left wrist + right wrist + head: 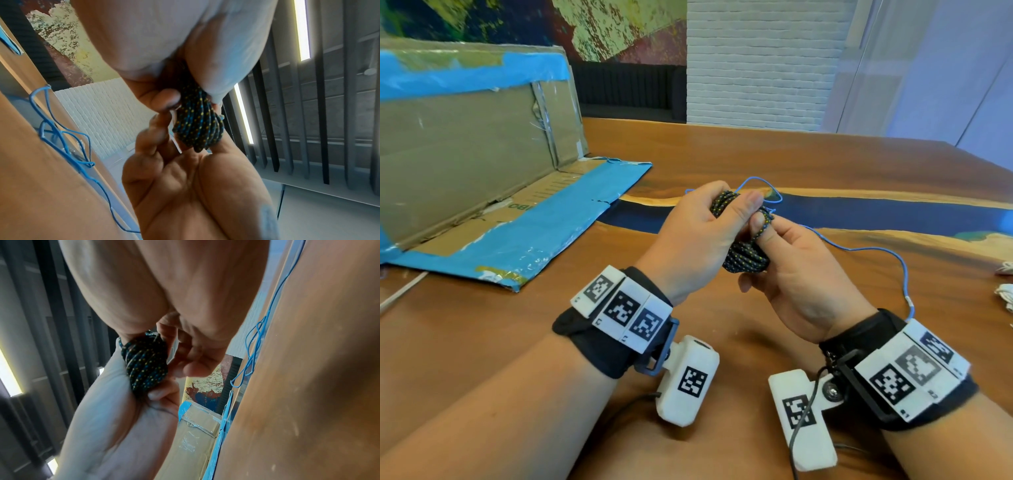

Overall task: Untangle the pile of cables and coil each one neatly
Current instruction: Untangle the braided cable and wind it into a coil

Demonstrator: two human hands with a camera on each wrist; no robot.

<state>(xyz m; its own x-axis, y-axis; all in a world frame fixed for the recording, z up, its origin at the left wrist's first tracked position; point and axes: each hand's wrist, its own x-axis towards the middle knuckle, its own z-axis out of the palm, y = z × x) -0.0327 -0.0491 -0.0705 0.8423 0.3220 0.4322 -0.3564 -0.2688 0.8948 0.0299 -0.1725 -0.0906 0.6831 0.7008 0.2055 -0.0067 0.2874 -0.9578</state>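
Wooden table [825, 164] with resin inlay. Above it, the speckled cord bundle [746, 255] is clamped in the curled left hand [698, 236], steadying the coils; the right hand [801, 287] pinches the last loop, probably tucking its end. The blue wire [893, 257] trails loose behind.

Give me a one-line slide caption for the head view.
Left hand grips a coiled black speckled cord while right hand wraps its end; thin blue wire trails across the wooden table.

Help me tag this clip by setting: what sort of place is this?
Probably an office or meeting room, not a workshop: a large wooden table with a blue resin streak, a white brick wall beside an abstract mural, and vertical blinds under strip ceiling lights.
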